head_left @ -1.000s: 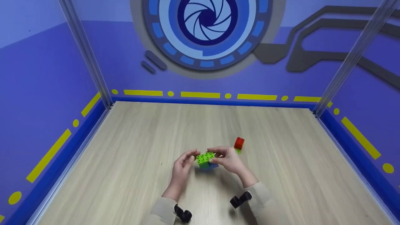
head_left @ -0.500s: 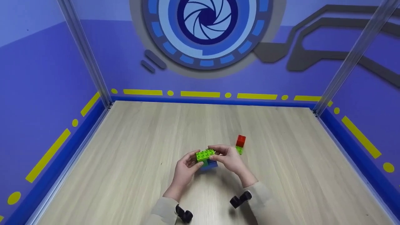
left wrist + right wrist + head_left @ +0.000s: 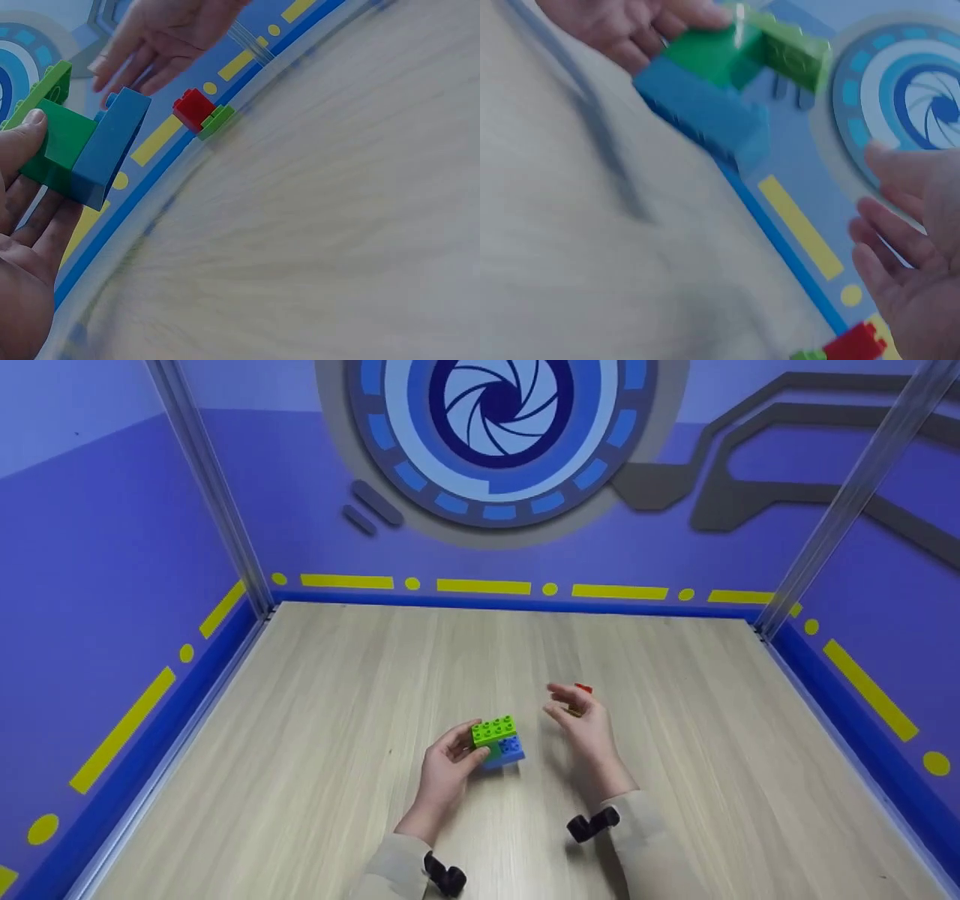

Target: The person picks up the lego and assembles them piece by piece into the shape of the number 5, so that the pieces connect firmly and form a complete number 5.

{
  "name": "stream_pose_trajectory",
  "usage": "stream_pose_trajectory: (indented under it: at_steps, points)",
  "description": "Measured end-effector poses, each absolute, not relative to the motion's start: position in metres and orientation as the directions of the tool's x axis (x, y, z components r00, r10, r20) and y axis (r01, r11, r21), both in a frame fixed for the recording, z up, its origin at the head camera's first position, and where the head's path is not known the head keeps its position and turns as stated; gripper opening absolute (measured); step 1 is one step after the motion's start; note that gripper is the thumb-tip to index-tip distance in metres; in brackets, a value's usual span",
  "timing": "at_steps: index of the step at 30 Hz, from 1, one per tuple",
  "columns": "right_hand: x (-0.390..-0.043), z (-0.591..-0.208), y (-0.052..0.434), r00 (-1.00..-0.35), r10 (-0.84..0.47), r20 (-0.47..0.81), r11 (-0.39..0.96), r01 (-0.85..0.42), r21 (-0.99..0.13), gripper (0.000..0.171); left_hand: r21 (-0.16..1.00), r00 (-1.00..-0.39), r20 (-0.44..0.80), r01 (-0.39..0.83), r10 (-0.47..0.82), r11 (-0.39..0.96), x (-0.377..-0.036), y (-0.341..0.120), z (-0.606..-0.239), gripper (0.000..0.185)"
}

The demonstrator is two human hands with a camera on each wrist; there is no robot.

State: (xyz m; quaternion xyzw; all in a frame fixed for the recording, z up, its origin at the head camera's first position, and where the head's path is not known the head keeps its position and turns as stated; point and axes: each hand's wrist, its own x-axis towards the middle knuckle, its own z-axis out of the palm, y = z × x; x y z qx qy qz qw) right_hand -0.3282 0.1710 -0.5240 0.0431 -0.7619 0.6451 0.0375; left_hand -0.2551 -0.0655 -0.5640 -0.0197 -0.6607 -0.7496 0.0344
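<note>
Plastic, hard and studded, is what we have in our left hand (image 3: 444, 761): a small block stack (image 3: 496, 741) of a lime brick on top, a darker green one under it and a blue brick at the base. Our thumb and fingers are curled round its left end, and it sits low over the wooden table (image 3: 300, 750), whether touching we cannot tell. We judge it light and rigid, smooth on the flanks, so it is best gripped across the flat side walls, where the pieces will not be levered apart. Our right hand (image 3: 581, 720) floats beside it, fingers spread and loose, holding nothing. Just beyond that hand a red brick (image 3: 193, 107) stands on a small green piece (image 3: 218, 120) on the table, mostly hidden from the head view. Farthest off is the purple wall (image 3: 675, 547) with its yellow dashes. Half a second ago our right hand was still pinching the stack's right end; it has since let go and pulled away towards the red brick.
</note>
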Motion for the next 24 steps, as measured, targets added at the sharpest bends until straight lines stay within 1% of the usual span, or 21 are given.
stream_pose_trajectory:
  at_steps: [2,4,7,9,13,15,17,21,24]
  points:
    - [-0.332,-0.530,0.178,-0.990,0.091,0.104,0.177,-0.086,-0.981,0.039,0.989,-0.997,0.070,0.073,-0.026,-0.128,-0.254,-0.065,-0.564,0.052]
    - [-0.336,-0.535,0.184,-0.976,0.181,0.120,0.184,-0.086,-0.979,0.042,0.989,-0.997,0.071,0.074,-0.027,-0.131,-0.254,-0.065,-0.565,0.052]
    - [-0.340,-0.542,0.192,-0.958,0.260,0.118,0.190,-0.069,-0.979,0.050,0.987,-0.997,0.071,0.074,-0.026,-0.142,-0.254,-0.065,-0.565,0.051]
    - [-0.343,-0.547,0.197,-0.966,0.244,0.089,0.177,-0.046,-0.983,0.057,0.987,-0.997,0.071,0.074,-0.026,-0.141,-0.254,-0.066,-0.565,0.051]
    - [-0.347,-0.555,0.205,-0.989,0.143,0.040,0.171,-0.015,-0.985,0.068,0.987,-0.997,0.071,0.074,-0.027,-0.140,-0.254,-0.065,-0.564,0.051]
    - [-0.347,-0.557,0.206,-0.993,0.109,0.046,0.178,-0.026,-0.984,0.069,0.987,-0.997,0.071,0.074,-0.028,-0.141,-0.254,-0.065,-0.564,0.051]
    - [-0.346,-0.558,0.206,-0.994,0.104,0.044,0.207,-0.021,-0.978,0.066,0.987,-0.997,0.072,0.075,-0.029,-0.145,-0.254,-0.065,-0.564,0.051]
    - [-0.345,-0.559,0.205,-0.997,0.076,0.025,0.311,0.000,-0.951,0.059,0.984,-0.997,0.071,0.075,-0.028,-0.160,-0.254,-0.066,-0.564,0.052]
    - [-0.345,-0.558,0.206,-1.000,0.012,0.014,0.377,-0.009,-0.926,0.060,0.981,-0.997,0.076,0.079,-0.025,-0.175,-0.254,-0.066,-0.564,0.052]
